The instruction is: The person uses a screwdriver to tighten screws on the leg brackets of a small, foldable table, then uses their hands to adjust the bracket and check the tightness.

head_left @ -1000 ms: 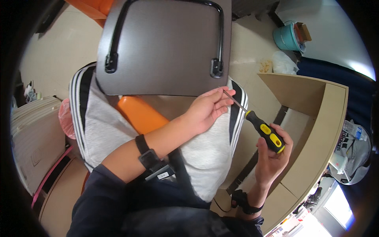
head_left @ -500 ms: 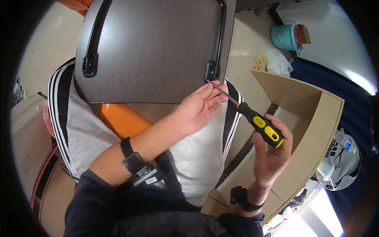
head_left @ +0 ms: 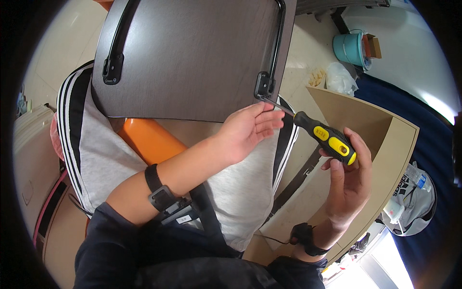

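In the view from the head, a blue-green bucket (head_left: 347,49) stands by the wall, with a brown and orange box (head_left: 374,47) poking out of its top. Near it sits a white plastic bag (head_left: 340,79), all crumpled, and I can't see what is in it. A pale wooden cabinet (head_left: 402,144) is open on one side, and the right hand (head_left: 349,190) covers part of it. Farther right, a clear bottle (head_left: 419,179) is by a gray bag (head_left: 417,207) (I can't tell if it is in the bag or only on it). The right hand has its fingers wrapped around the fat black and yellow handle of a screwdriver (head_left: 327,138). The screwdriver slants up to the left, and its thin end is at the bottom of a black bracket (head_left: 263,85) on a dark brown board (head_left: 192,58). The very tip is hard to make out. The left hand (head_left: 246,129) has its thumb and first finger beside that tip, but I can't tell if they pinch it; its other fingers are loose and a bit bent. The board lies over the person's knees, and its top is cut off. An orange thing (head_left: 149,142) is partly hidden under the board and the left arm.
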`<state>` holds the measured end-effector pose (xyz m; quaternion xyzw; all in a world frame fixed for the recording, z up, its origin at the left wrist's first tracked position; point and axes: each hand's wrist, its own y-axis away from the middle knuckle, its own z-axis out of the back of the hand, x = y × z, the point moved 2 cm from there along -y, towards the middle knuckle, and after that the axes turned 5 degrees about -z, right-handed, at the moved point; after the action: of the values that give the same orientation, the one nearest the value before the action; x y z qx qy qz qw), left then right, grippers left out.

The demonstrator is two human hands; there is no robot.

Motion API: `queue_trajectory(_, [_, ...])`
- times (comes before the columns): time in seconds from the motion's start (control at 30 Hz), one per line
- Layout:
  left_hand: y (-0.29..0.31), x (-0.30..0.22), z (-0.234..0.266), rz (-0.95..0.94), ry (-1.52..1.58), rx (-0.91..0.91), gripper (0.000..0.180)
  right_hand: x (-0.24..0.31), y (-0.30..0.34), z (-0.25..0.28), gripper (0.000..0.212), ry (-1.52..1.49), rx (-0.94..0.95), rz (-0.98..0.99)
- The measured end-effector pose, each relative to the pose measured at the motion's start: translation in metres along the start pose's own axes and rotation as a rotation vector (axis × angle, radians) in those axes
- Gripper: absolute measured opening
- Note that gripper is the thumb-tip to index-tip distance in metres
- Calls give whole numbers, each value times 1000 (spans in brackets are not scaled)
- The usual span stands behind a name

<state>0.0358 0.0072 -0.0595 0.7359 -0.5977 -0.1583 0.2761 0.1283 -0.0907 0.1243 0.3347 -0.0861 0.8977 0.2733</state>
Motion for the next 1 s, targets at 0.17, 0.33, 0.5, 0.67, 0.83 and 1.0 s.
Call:
queue_trajectory(0.17, [23,-8,-20,37,-809,123,24,17,-14,3,32,272,-155,22])
queue_trajectory(0.33, [44,-42,-49,-521,-1943,202,20,31,-32,-1,40,467,-209,-199])
queue_trajectory(0.5, [40,-42,-50,-1342,-1702,402,36,40,-35,-5,49,458,-165,-224])
queue_trajectory(0.67, [41,-35,-45,-1369,-1627,444,35,52,-32,-13,42,574,10,-290])
queue_trajectory(0.83, [39,-33,-49,-1307,-1569,472,32,37,-29,-4,41,381,25,244])
queue_trajectory(1.0, [41,-28,-45,-1263,-1537,377,32,39,-28,-12,30,376,26,-69])
